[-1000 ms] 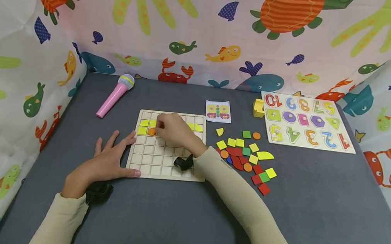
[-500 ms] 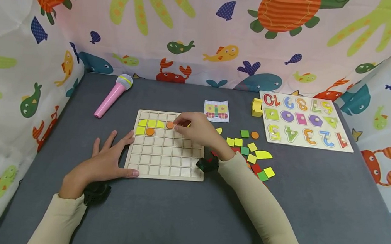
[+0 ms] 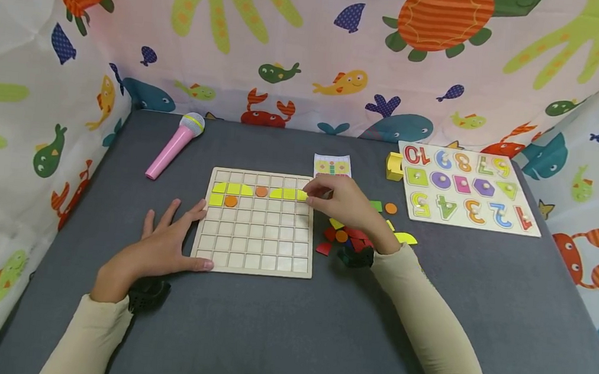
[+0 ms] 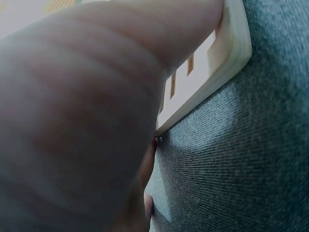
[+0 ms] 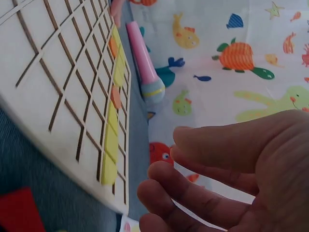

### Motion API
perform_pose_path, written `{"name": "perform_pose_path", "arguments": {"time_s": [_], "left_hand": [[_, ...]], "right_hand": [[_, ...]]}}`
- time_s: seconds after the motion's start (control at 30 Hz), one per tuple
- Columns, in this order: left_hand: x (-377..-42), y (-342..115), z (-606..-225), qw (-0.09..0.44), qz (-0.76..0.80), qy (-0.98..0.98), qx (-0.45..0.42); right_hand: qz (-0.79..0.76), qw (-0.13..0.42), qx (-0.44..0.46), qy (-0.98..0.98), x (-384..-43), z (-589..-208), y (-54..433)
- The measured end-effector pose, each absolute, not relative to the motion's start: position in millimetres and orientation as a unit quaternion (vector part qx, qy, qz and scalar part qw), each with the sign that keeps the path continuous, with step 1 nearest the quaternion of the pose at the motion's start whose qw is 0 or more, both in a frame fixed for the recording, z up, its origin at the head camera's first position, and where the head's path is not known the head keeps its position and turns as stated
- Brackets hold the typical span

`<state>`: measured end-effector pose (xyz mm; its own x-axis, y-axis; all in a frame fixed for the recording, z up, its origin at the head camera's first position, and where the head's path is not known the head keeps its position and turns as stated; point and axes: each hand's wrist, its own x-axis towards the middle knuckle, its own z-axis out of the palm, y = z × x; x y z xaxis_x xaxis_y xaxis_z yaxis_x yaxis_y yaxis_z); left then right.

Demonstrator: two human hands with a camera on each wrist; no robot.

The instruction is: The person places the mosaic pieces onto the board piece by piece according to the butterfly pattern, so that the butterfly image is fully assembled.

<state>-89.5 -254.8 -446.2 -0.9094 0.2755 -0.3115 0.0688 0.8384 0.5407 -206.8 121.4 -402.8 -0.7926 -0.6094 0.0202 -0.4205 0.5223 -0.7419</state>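
Observation:
A pale wooden grid board [image 3: 253, 248] lies on the grey table. Along its second row sit yellow pieces [image 3: 289, 194] and an orange round piece [image 3: 261, 191]. One row nearer, another orange round piece [image 3: 231, 201] lies beside a yellow square [image 3: 216, 200]. My left hand [image 3: 160, 252] rests at the board's left side, fingers spread, thumb on the near left corner. At the right edge hovers my right hand [image 3: 348, 206], close to the last yellow square. Its fingers are loosely bent with nothing between them in the right wrist view, where the pink toy microphone [image 5: 145, 58] lies behind the board.
Loose red pieces [image 3: 360, 240], with yellow, green and orange ones, lie right of the board, partly hidden by my right hand. A butterfly pattern card [image 3: 332, 165] lies behind that hand. Farther right are a yellow block [image 3: 394, 167] and a number puzzle board [image 3: 468, 216].
My right hand has moved right from over the board's middle to its right edge, uncovering the orange round piece and the yellow pieces in the second row. The left hand keeps its place.

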Motion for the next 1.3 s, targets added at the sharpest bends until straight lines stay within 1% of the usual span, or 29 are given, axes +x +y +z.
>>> {"name": "perform_pose_path", "arguments": {"time_s": [0.17,0.43,0.67,0.9,1.3], "left_hand": [[-90.8,-254.7,-444.2,0.19,0.27,0.939,0.096],[-92.6,-255.4,-443.3,0.188,0.264,0.941,0.095],[-89.1,-255.6,-445.4,0.194,0.265,0.941,0.085],[-86.6,-256.6,-447.1,0.188,0.27,0.94,0.091],[-90.0,-255.3,-449.3,0.19,0.27,0.939,0.095]], "right_hand": [[-0.377,0.127,-0.294,0.869,-205.1,-401.7,139.1],[-0.365,0.12,-0.28,0.88,-199.0,-409.0,161.0],[-0.323,0.124,-0.291,0.892,-193.6,-415.9,174.1],[-0.29,0.12,-0.292,0.903,-191.2,-425.9,180.2],[-0.255,0.121,-0.3,0.911,-192.3,-430.4,181.2]]}}
